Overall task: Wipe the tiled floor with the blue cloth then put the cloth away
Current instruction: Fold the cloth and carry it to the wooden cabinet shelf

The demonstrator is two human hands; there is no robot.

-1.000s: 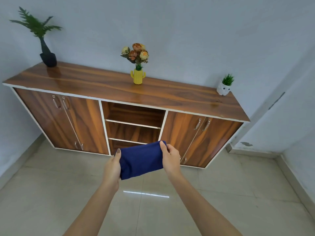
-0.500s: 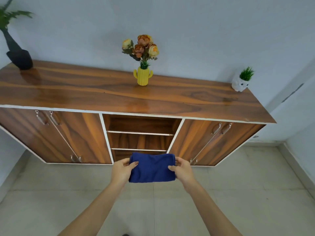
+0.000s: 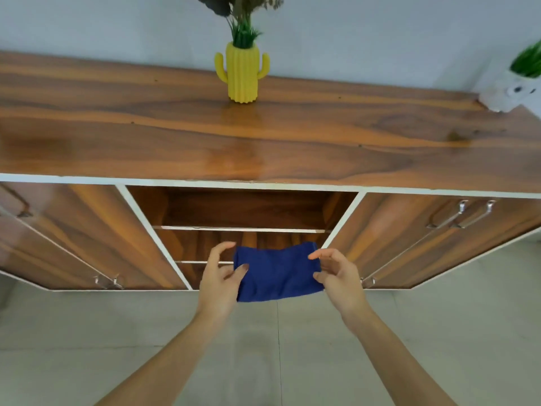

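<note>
Folded blue cloth (image 3: pixel 278 272) is in the air, just in front of the brown wooden sideboard (image 3: pixel 263 136), level with its open middle shelves (image 3: pixel 240 229). Long axis runs left-right, parallel to the shelf edge. Left hand (image 3: pixel 221 278) loosely pinches the left end, right hand (image 3: pixel 339 276) the right end. The opening is straight ahead and both hands look equally near.
</note>
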